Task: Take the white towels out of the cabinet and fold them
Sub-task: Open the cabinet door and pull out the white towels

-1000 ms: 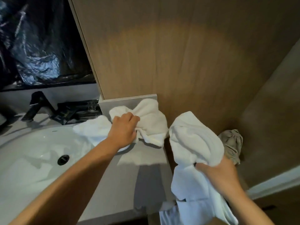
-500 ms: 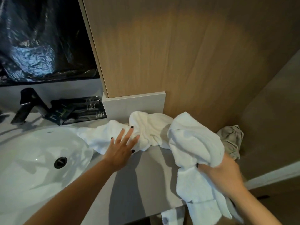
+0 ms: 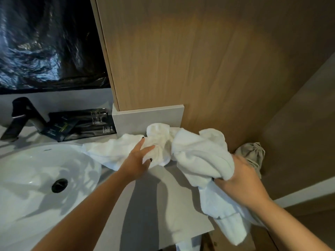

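Head view: left hand (image 3: 137, 160) spread on crumpled towel (image 3: 116, 151); right hand (image 3: 241, 180) grips another towel (image 3: 204, 156).

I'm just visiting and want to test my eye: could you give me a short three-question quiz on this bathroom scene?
1. True or false: the right hand grips a bunched white towel that hangs past the counter edge.
2. What does the left hand touch? A) the tap B) the crumpled towel on the counter C) the sink drain
3. Fill in: beside the basin, behind it, lie dark ____ next to the black tap.

Key:
1. True.
2. B: its fingers lie fairly straight on the second towel.
3. Packets.
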`<control>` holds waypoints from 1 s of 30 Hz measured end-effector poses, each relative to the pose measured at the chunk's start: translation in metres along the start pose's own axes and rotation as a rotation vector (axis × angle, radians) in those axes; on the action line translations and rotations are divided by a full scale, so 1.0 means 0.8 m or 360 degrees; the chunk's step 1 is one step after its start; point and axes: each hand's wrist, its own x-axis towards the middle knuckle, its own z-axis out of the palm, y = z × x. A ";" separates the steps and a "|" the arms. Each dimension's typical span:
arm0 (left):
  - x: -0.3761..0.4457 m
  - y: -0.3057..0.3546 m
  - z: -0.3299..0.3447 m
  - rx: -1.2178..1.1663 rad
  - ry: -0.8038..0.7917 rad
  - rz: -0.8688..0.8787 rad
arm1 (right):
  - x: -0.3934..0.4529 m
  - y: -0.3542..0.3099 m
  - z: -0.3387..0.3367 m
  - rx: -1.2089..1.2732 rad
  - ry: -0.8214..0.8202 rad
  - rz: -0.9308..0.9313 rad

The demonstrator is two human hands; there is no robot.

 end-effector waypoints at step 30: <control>-0.003 -0.016 -0.069 0.0400 0.0269 0.0514 | 0.184 -0.043 0.135 -0.0663 -0.0739 -0.0769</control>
